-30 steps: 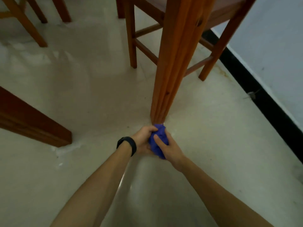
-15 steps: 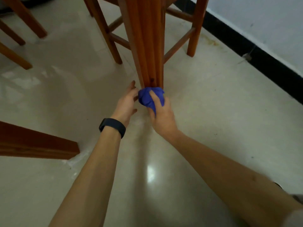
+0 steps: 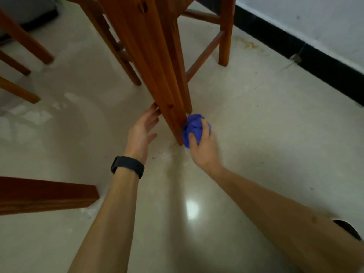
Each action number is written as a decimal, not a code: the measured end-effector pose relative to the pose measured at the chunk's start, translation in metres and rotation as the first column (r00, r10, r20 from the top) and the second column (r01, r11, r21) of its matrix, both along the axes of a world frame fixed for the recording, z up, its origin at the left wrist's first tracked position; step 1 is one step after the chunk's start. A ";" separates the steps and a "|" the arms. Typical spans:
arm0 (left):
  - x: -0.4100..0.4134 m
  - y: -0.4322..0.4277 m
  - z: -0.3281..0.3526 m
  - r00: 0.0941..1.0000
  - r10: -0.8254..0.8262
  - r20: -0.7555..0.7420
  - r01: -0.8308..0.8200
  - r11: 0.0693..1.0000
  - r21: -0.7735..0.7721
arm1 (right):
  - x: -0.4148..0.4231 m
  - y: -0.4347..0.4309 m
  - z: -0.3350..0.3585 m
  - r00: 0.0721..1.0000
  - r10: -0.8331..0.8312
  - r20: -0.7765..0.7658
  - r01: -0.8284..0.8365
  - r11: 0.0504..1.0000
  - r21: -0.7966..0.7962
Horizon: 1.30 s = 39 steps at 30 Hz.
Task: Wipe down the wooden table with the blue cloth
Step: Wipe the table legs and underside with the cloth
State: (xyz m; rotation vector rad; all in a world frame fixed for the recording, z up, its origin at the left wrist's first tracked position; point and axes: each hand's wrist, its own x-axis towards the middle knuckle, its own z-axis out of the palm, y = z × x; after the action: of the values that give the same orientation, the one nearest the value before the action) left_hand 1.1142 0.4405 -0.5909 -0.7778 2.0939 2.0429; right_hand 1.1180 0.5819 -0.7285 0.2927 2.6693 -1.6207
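The right hand point(image 3: 204, 148) grips a bunched blue cloth point(image 3: 194, 125), fingers curled over the wad, and holds it against the right side of the wooden table leg point(image 3: 157, 66), low down, just above where the leg meets the pale glossy floor point(image 3: 256, 134). The left hand point(image 3: 140, 133) is on the other side of the leg, empty, with its fingers straight and its fingertips at the leg's left face; whether they touch the wood I cannot tell. A black wristband point(image 3: 127, 166) sits on the left wrist. The two hands are apart, with the leg between them. Behind the leg stands a wooden chair point(image 3: 224, 36), near the black skirting point(image 3: 295, 50) along the wall. A dark wooden beam point(image 3: 45, 194) lies on the floor at the lower left
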 end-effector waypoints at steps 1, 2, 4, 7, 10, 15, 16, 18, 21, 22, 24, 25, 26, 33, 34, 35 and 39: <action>0.000 0.002 0.000 1.000 0.005 -0.004 -0.005 1.000 -0.008 | 0.003 -0.014 0.005 1.000 0.007 -0.016 -0.008 1.000 -0.007; 0.000 0.003 -0.001 1.000 0.007 -0.004 -0.007 1.000 -0.016 | 0.004 -0.025 0.005 1.000 0.022 0.014 -0.022 0.999 0.036; 0.001 0.005 -0.002 1.000 -0.003 0.007 0.003 0.999 -0.036 | 0.003 -0.036 -0.009 0.966 0.157 0.204 -0.207 0.944 0.256; 0.000 0.007 -0.002 1.000 -0.010 0.017 0.011 0.998 -0.062 | 0.008 -0.035 -0.029 0.770 0.448 0.454 -0.564 0.811 0.154; -0.001 0.009 -0.001 1.000 0.007 -0.003 -0.007 0.996 -0.086 | 0.003 -0.033 -0.036 0.903 0.110 0.415 -0.046 0.986 -0.162; -0.005 0.012 -0.001 0.999 0.053 -0.014 -0.054 0.994 -0.100 | -0.025 -0.042 -0.003 0.886 -0.242 0.396 0.412 0.803 -0.431; -0.005 0.012 -0.001 0.998 0.052 -0.021 -0.054 0.992 -0.114 | -0.025 -0.047 0.002 0.903 -0.181 0.389 0.344 0.848 -0.403; -0.007 0.012 -0.001 0.998 0.046 -0.035 -0.050 0.989 -0.142 | -0.018 -0.055 0.000 0.885 0.097 0.455 0.049 0.953 -0.299; -0.012 0.016 0.002 0.998 0.012 -0.060 -0.024 0.979 -0.201 | 0.005 -0.047 -0.013 0.688 0.453 0.568 -0.272 0.885 -0.377; -0.014 0.018 0.004 0.997 0.001 -0.082 -0.020 0.975 -0.221 | 0.008 -0.042 -0.018 0.731 0.392 0.559 -0.163 0.896 -0.414; -0.017 0.024 0.007 0.991 -0.023 -0.134 -0.012 0.967 -0.254 | 0.005 -0.030 -0.022 0.829 0.109 0.548 0.155 0.898 -0.412; -0.018 0.027 0.009 0.987 -0.030 -0.157 -0.014 0.963 -0.269 | 0.001 -0.024 -0.020 0.851 -0.019 0.524 0.266 0.877 -0.400; -0.020 0.029 0.010 0.983 -0.034 -0.183 -0.019 0.960 -0.281 | -0.003 -0.018 -0.014 0.880 -0.094 0.465 0.307 0.860 -0.407; -0.034 0.049 0.001 0.955 0.071 -0.289 -0.167 0.933 -0.320 | -0.004 -0.031 0.015 0.977 0.214 0.023 -0.204 0.954 -0.222; -0.036 0.051 -0.001 0.953 0.093 -0.287 -0.193 0.920 -0.341 | -0.009 -0.028 0.003 0.958 0.230 0.170 -0.190 0.956 -0.223; -0.037 0.053 -0.003 0.954 0.110 -0.280 -0.211 0.908 -0.363 | -0.012 -0.020 -0.004 0.897 0.272 0.348 -0.198 0.952 -0.235; -0.041 0.060 -0.009 0.937 0.159 -0.311 -0.283 0.867 -0.411 | -0.005 0.005 -0.001 0.843 0.138 0.519 0.140 0.876 -0.461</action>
State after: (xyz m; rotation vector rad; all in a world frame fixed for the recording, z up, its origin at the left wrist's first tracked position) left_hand 1.0729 0.5007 -0.5995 -0.8796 2.8187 1.8674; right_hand 1.1134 0.5870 -0.7292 0.6248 1.7839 -1.7975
